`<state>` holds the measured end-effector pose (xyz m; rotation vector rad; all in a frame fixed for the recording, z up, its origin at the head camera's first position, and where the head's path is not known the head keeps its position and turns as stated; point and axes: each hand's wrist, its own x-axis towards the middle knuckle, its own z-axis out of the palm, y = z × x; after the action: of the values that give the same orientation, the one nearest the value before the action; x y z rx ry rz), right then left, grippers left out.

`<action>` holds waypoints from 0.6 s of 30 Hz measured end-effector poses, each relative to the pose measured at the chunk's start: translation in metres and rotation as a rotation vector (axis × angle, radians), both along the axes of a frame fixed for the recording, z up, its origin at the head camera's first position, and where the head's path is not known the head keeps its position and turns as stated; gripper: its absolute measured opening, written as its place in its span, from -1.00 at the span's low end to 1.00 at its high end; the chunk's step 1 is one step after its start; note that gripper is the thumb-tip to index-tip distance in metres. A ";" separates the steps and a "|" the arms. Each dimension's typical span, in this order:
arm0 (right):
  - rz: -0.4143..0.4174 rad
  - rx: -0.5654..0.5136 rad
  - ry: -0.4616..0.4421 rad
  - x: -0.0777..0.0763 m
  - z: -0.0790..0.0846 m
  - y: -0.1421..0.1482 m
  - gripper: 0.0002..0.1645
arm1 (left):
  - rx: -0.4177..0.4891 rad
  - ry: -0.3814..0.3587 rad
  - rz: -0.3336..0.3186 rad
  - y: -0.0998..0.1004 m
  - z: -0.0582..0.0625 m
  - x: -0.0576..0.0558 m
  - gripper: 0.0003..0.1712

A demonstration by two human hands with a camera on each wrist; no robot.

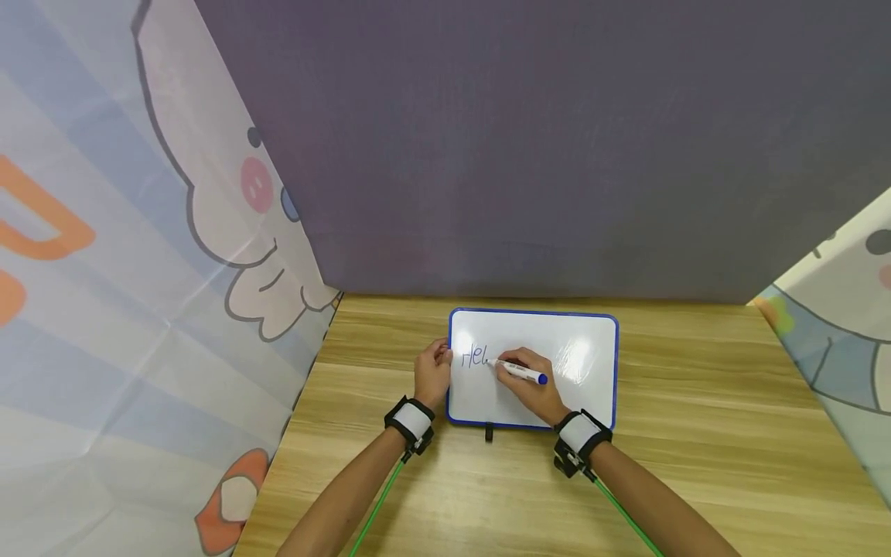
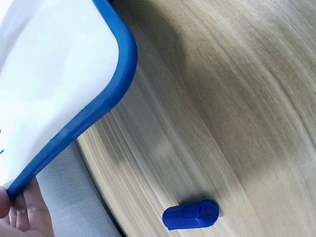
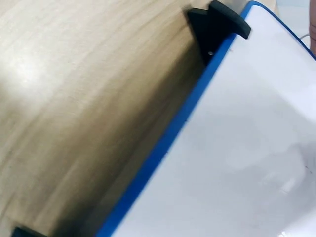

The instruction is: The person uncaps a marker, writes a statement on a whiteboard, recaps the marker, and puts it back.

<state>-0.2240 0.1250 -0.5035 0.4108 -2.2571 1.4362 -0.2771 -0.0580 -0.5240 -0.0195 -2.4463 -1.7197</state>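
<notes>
A small whiteboard (image 1: pixel 529 398) with a blue frame lies propped above the wooden table, and letters reading roughly "Hel" (image 1: pixel 475 356) stand on its left part. My left hand (image 1: pixel 433 375) pinches the board's left edge, thumb on top and fingers beneath, as the left wrist view shows. In my right hand (image 1: pixel 532 387) a white marker with a blue end (image 1: pixel 520 372) is gripped, its tip at the last letter. A black clip-like foot (image 3: pixel 217 29) sits on the board's edge in the right wrist view; the marker is outside that view.
On the wooden table (image 1: pixel 696 433), a blue cap (image 2: pixel 191 215) lies near the board in the left wrist view. A grey panel (image 1: pixel 522 155) rises behind the table. Printed cartoon sheets (image 1: pixel 139 309) hang at both sides. Green cables (image 1: pixel 376 507) trail from the wrist straps.
</notes>
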 end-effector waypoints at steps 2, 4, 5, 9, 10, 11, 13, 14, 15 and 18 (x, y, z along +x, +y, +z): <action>-0.035 0.005 -0.009 -0.001 0.005 -0.002 -0.87 | 0.003 0.000 0.002 -0.001 0.000 0.000 -0.72; -0.053 -0.006 0.007 -0.007 0.000 0.000 -0.86 | 0.004 0.002 0.006 -0.001 0.000 0.000 -0.72; -0.059 -0.014 0.021 -0.010 -0.004 0.001 -0.85 | 0.005 0.004 0.008 -0.001 0.000 0.000 -0.72; -0.074 -0.049 0.066 -0.017 -0.012 0.005 -0.85 | 0.009 0.009 0.013 0.000 -0.001 0.001 -0.73; -0.077 -0.055 0.072 -0.018 -0.013 0.006 -0.85 | 0.008 0.010 0.012 0.001 -0.001 0.001 -0.73; -0.081 -0.056 0.075 -0.018 -0.013 0.006 -0.86 | 0.009 0.011 0.011 0.001 0.000 0.001 -0.73; -0.082 -0.059 0.075 -0.019 -0.013 0.007 -0.86 | 0.011 0.014 0.010 0.002 0.000 0.002 -0.73; -0.083 -0.057 0.072 -0.019 -0.012 0.007 -0.86 | 0.008 0.017 0.012 0.002 0.001 0.002 -0.73; -0.083 -0.055 0.067 -0.019 -0.012 0.006 -0.86 | 0.005 0.020 0.014 0.002 0.001 0.003 -0.73; -0.079 -0.048 0.045 -0.016 -0.007 0.006 -0.86 | 0.001 0.024 0.023 0.003 0.002 0.003 -0.73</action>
<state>-0.2395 0.1307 -0.5108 0.3313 -2.1738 1.4238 -0.2744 -0.0550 -0.5222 -0.0115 -2.4187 -1.7011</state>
